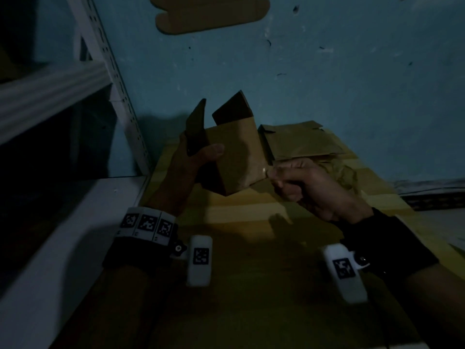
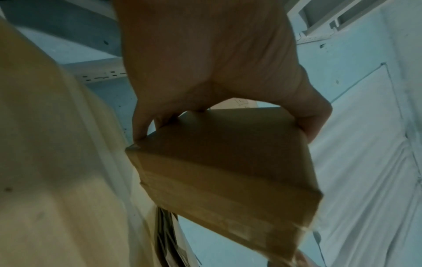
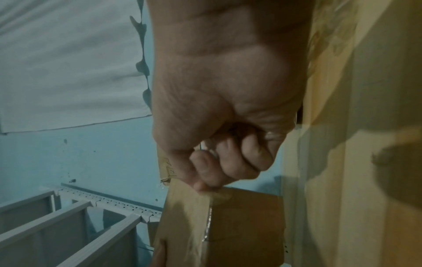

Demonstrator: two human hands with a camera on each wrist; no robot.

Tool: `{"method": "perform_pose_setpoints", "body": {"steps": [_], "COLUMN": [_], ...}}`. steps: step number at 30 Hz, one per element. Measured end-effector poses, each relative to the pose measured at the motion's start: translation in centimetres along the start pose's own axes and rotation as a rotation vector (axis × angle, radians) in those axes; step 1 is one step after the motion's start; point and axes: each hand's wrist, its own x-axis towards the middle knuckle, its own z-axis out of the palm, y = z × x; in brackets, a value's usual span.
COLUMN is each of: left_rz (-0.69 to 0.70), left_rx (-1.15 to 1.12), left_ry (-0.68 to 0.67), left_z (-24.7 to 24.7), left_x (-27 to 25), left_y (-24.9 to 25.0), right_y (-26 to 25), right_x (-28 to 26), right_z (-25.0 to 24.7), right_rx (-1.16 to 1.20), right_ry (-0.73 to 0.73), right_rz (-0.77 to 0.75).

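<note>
A small brown cardboard box [image 1: 239, 157] is held up over the work surface, its top flaps [image 1: 234, 109] standing open. My left hand [image 1: 201, 152] grips its left side, thumb on the front face and fingers behind; the left wrist view shows the box [image 2: 228, 153] clamped between thumb and fingers. My right hand [image 1: 271, 173] pinches a strip of clear tape [image 1: 264, 170] at the box's lower right corner. In the right wrist view the shiny tape [image 3: 207, 222] runs down the box edge below my pinching fingertips [image 3: 200, 186].
Flattened cardboard pieces [image 1: 297, 139] lie behind the box against the blue wall, with crumpled wrapping [image 1: 344, 175] beside my right hand. The yellow-brown work surface [image 1: 251, 222] stretches toward me. A white metal rack [image 1: 50, 96] stands close at the left.
</note>
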Motion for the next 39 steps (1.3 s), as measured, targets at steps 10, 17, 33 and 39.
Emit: {"method": "perform_pose_setpoints", "body": {"steps": [10, 17, 33, 39], "left_rz": [-0.151, -0.253, -0.230, -0.269], "left_rx": [-0.008, -0.040, -0.282, -0.572], "left_ry": [0.000, -0.041, -0.163, -0.276], "left_z": [-0.8, -0.6, -3.0, -2.9], "left_x": [0.0, -0.4, -1.2, -1.2], "left_y": [-0.2, 0.2, 0.8, 0.7], "right_y": [0.1, -0.2, -1.1, -0.3], "right_x": [0.1, 0.2, 1.1, -0.2], "right_z": [-0.4, 0.0, -5.3, -7.8], "right_rx": [0.208, 0.252, -0.009, -1.044], "right_ry": [0.021, 0.156, 0.684, 1.030], "right_rz": [-0.082, -0.130, -0.107, -0.176]}}
